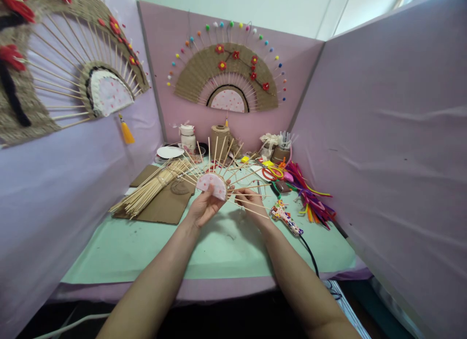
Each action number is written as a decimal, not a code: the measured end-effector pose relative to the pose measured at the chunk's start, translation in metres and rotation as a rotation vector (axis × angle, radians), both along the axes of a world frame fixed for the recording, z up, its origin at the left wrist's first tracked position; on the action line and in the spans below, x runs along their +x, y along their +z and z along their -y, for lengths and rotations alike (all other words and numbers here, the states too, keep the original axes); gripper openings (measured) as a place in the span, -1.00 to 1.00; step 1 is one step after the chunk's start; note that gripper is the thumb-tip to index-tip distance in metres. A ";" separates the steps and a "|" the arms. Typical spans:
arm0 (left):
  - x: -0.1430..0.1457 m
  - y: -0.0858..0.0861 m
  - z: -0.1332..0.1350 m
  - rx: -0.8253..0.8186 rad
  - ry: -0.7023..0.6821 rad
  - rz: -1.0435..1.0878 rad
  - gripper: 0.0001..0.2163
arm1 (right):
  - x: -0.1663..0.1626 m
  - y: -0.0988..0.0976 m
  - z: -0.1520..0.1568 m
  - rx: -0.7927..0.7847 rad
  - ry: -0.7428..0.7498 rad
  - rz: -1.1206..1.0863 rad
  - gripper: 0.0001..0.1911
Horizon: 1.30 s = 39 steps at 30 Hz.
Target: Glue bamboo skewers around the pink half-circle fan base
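Above the middle of the table I hold a small fan frame [218, 187], a pink-spotted half disc with thin wooden sticks radiating from its curved edge. My left hand [206, 206] is closed around the half disc, thumb on its front face. At the frame's right side, my right hand [251, 203] has its fingers pinched among the lowest sticks; what exactly lies between the fingertips is too small to make out. A patterned glue gun [286, 218] with a black cord rests just right of my right hand.
A bundle of wooden sticks [153, 186] lies on brown cardboard [171, 207] at left. Scissors [273, 172] and colourful pipe cleaners [312, 195] lie at right. A twine spool [220, 137] and a white bottle [188, 137] stand behind. A finished fan [204, 62] hangs on the back panel.
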<state>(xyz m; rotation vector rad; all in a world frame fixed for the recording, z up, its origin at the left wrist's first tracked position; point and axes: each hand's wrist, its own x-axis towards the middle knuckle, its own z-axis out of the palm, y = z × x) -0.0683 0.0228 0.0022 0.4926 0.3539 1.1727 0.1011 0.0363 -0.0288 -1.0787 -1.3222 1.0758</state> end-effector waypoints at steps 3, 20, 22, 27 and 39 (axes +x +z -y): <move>0.002 0.000 0.000 -0.013 -0.002 0.006 -0.68 | -0.003 0.001 0.002 -0.010 0.004 0.000 -0.63; 0.008 -0.005 -0.003 -0.031 0.163 -0.119 -0.85 | -0.007 -0.006 0.000 0.006 -0.087 0.081 -0.75; 0.008 -0.006 -0.004 -0.017 0.275 -0.172 -0.71 | -0.005 -0.005 0.001 0.032 -0.092 0.095 -0.76; 0.005 -0.004 -0.006 0.016 0.343 -0.197 -0.58 | -0.006 0.005 0.010 0.103 -0.038 0.098 -0.74; 0.018 0.000 0.010 0.012 -0.027 0.006 -0.58 | -0.011 0.016 0.013 0.266 -0.073 -0.012 -0.78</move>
